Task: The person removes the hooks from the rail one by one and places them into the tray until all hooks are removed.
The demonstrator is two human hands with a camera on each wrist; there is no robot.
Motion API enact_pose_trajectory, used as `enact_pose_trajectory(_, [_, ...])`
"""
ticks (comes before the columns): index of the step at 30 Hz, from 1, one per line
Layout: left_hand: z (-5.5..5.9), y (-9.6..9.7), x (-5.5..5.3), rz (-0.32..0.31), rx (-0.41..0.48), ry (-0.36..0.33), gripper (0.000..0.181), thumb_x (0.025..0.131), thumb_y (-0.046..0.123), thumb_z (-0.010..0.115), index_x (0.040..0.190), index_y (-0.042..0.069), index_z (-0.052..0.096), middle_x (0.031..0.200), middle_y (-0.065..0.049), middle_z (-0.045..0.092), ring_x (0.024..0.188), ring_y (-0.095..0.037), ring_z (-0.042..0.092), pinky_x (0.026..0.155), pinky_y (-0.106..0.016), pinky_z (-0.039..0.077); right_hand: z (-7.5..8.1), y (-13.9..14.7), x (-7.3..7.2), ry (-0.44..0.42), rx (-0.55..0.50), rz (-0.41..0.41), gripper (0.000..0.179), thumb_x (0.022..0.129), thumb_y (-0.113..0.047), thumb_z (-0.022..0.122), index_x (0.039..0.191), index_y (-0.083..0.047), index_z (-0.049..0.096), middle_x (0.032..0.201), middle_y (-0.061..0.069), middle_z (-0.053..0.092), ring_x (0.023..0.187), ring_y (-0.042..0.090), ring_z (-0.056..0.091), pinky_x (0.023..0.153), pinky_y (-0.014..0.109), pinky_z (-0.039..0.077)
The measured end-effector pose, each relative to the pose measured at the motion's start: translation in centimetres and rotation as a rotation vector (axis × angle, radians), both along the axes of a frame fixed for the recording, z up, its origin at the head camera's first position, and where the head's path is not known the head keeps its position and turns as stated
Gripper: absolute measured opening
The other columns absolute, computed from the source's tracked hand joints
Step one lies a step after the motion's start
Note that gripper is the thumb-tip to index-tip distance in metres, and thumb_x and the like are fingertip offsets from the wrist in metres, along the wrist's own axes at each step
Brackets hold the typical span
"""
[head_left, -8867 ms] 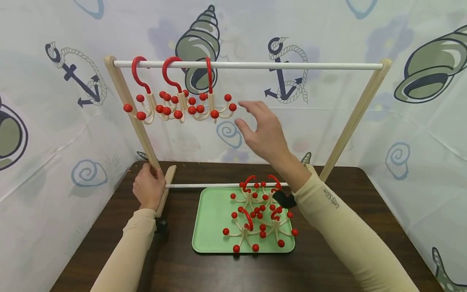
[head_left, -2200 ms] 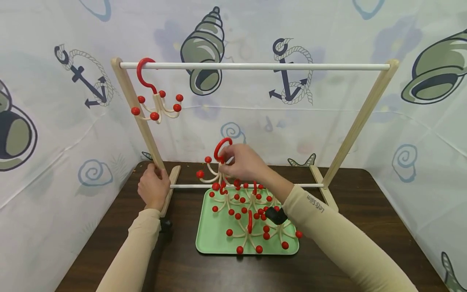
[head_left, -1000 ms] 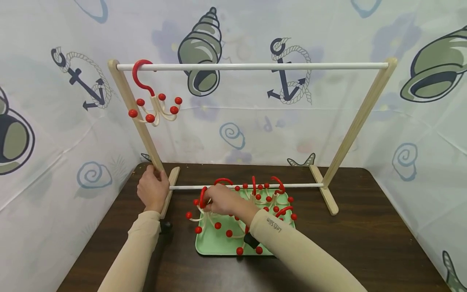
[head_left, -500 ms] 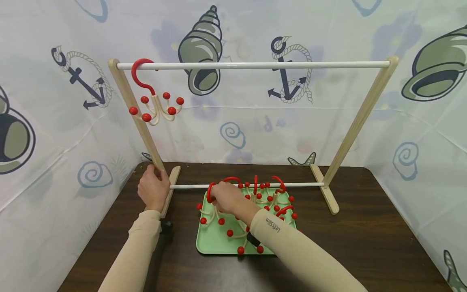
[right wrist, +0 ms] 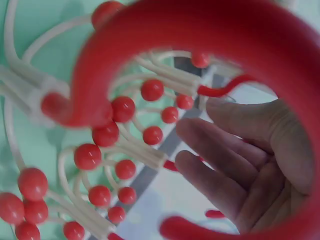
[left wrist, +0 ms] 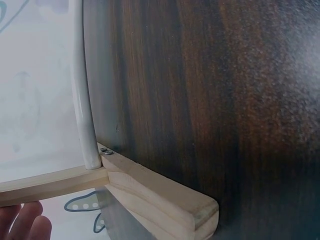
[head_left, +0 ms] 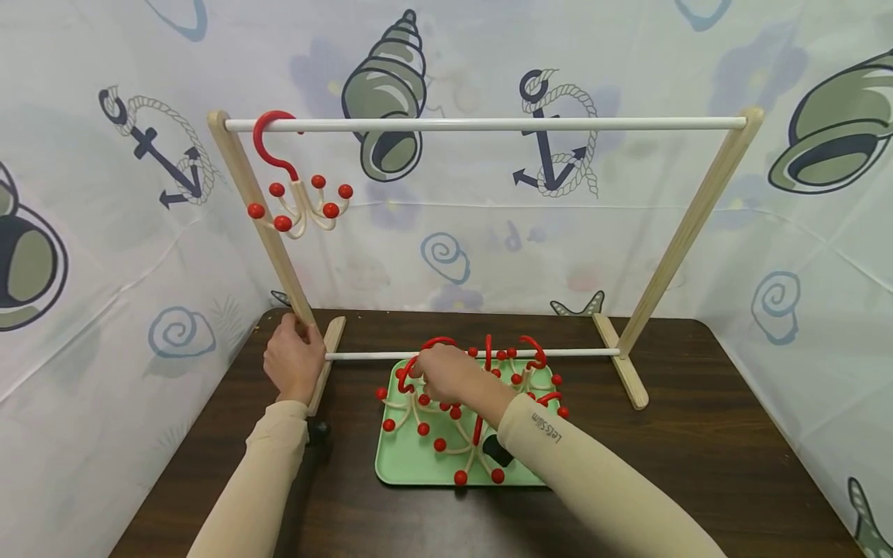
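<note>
In the head view, my left hand (head_left: 294, 363) grips the lower part of the stand's left wooden post (head_left: 279, 267); its fingertips (left wrist: 31, 222) show against the post in the left wrist view. My right hand (head_left: 449, 373) is over the green tray (head_left: 398, 465), right beside the red hook of a hanger (head_left: 412, 403) with pale curved arms ending in red balls. In the right wrist view, the right hand (right wrist: 240, 160) has thumb and fingers apart with nothing between them. One similar hanger (head_left: 300, 201) hangs at the left end of the white top bar (head_left: 481, 124).
Several more ball-tipped hangers stand upright on the tray, among them a front one (head_left: 473, 448) and a back right one (head_left: 528, 376). A white lower rod (head_left: 579, 353) runs behind them. The right post (head_left: 691, 225) stands on a wooden foot (head_left: 621, 364).
Three hangers hung on the top bar earlier; one hangs now. My right hand has lowered a hanger onto the tray's left side, let go and shifted slightly right. The left hand stays on the post.
</note>
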State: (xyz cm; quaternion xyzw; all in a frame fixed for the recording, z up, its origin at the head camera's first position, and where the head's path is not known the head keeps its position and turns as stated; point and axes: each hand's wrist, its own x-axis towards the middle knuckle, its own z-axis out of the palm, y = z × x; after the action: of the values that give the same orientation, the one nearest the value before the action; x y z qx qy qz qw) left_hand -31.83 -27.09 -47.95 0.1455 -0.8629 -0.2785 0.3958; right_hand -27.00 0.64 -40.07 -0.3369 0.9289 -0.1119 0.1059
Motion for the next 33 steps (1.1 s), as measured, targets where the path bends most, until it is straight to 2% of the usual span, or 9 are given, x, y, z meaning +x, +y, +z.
enact_pose_trajectory(5, [0.2,0.2,0.1,0.0,0.003,-0.002,0.019,0.091,0.023,0.062,0.096,0.004,0.062,0.08,-0.015,0.064,0.072,-0.042,0.062,0.061,-0.059,0.042,1.3,1.1,-0.1,-0.012,-0.002,-0.026,0.03,0.086,0.002,0.063,0.11,-0.011,0.075,0.112,0.002,0.071,0.1,0.017,0.066,0.074,0.024,0.051])
enact_pose_trajectory(11, [0.3,0.1,0.2,0.003,0.004,-0.005,0.019,0.091,0.023,0.061,0.095,0.004,0.061,0.078,-0.015,0.063,0.071,-0.043,0.061,0.061,-0.059,0.042,3.5,1.9,0.2,-0.015,-0.034,-0.024,0.035,0.085,0.005,0.058,0.112,-0.01,0.075,0.113,0.004,0.071,0.097,0.019,0.067,0.07,0.024,0.05])
enact_pose_trajectory(17, [0.2,0.1,0.2,-0.002,0.002,-0.011,0.02,0.091,0.024,0.061,0.096,0.005,0.061,0.077,-0.014,0.062,0.07,-0.042,0.061,0.06,-0.058,0.042,7.4,1.6,0.9,0.039,-0.054,-0.011,0.027,0.088,-0.003,0.062,0.11,-0.013,0.074,0.101,-0.001,0.071,0.08,0.011,0.061,0.067,0.024,0.046])
enact_pose_trajectory(21, [0.3,0.0,0.1,-0.012,-0.002,-0.01,0.02,0.091,0.025,0.061,0.096,0.005,0.062,0.078,-0.014,0.063,0.07,-0.041,0.061,0.06,-0.058,0.042,11.3,0.6,1.5,0.13,-0.117,-0.01,0.02,0.092,-0.011,0.065,0.108,-0.015,0.075,0.1,-0.005,0.072,0.08,0.009,0.061,0.069,0.024,0.047])
enact_pose_trajectory(25, [0.3,0.0,0.1,-0.013,0.004,-0.013,0.02,0.091,0.025,0.061,0.095,0.005,0.061,0.078,-0.013,0.063,0.07,-0.042,0.061,0.06,-0.058,0.042,14.5,-0.9,1.4,0.298,-0.243,-0.01,0.018,0.093,-0.022,0.066,0.109,-0.018,0.075,0.098,-0.006,0.073,0.084,0.006,0.065,0.072,0.022,0.048])
enact_pose_trajectory(30, [0.0,-0.1,0.0,-0.004,0.014,-0.023,0.019,0.091,0.024,0.062,0.095,0.005,0.061,0.079,-0.013,0.064,0.072,-0.041,0.061,0.061,-0.058,0.042,17.0,-3.4,0.2,0.487,-0.41,-0.011,0.026,0.095,-0.027,0.064,0.118,-0.016,0.071,0.104,-0.004,0.072,0.091,0.008,0.065,0.076,0.021,0.047])
enact_pose_trajectory(33, [0.0,-0.1,0.0,-0.004,0.019,-0.022,0.018,0.091,0.023,0.062,0.096,0.006,0.062,0.08,-0.013,0.064,0.072,-0.041,0.062,0.062,-0.058,0.042,18.1,-5.1,-0.9,0.5,-0.464,-0.045,0.038,0.096,-0.029,0.063,0.131,-0.016,0.063,0.119,-0.003,0.067,0.106,0.011,0.061,0.086,0.021,0.045])
